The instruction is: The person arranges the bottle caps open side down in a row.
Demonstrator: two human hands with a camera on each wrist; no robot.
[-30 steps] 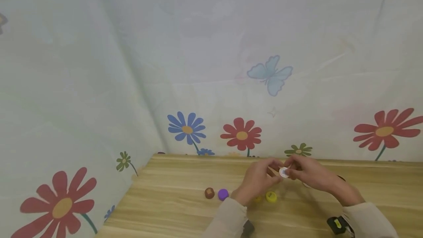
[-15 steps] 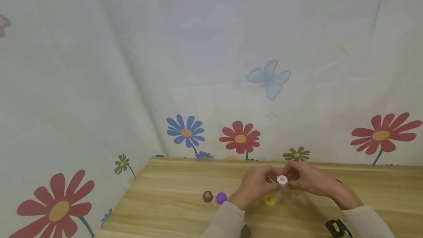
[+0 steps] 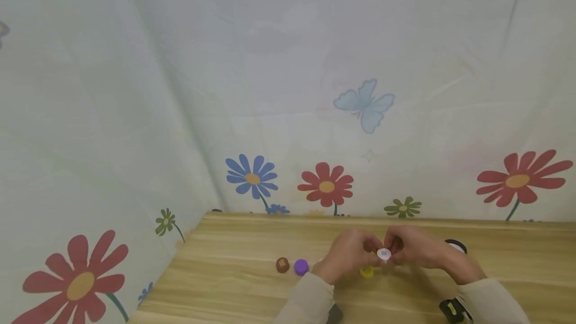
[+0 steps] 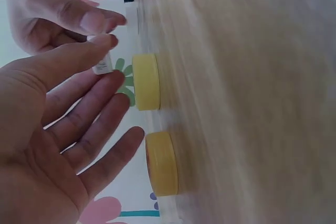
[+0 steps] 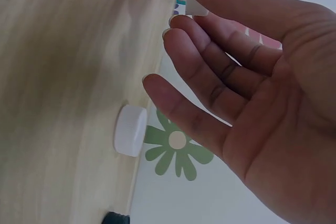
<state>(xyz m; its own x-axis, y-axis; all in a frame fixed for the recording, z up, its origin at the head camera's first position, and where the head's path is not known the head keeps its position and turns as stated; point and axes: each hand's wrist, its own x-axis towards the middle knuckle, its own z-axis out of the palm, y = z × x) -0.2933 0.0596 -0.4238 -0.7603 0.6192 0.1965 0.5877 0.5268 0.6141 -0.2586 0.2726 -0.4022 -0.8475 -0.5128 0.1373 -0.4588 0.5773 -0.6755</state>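
A small white round cap-like piece (image 3: 384, 254), with a grey square pattern on its top, is held above the table between both hands. My left hand (image 3: 348, 255) pinches it between thumb and fingertips from the left, its other fingers extended in the left wrist view. From the right, my right hand (image 3: 418, 246) pinches the same white piece (image 5: 197, 4) with thumb and index finger, the other fingers loosely bent. Below the hands sits a yellow round cap (image 3: 366, 271). A darker yellow cap (image 4: 162, 163) stands beside it in the left wrist view, near my left little finger.
A brown round cap (image 3: 282, 265) and a purple one (image 3: 301, 267) lie left of my left hand on the wooden table (image 3: 234, 244). Behind my right wrist is a black-rimmed round thing (image 3: 456, 245). The right wrist view has a white cap (image 5: 130, 130). A flower-printed cloth hangs behind.
Both hands have come slightly lower and nearer with the white piece. The right fingers have shifted on it, and its patterned top now faces up more openly.
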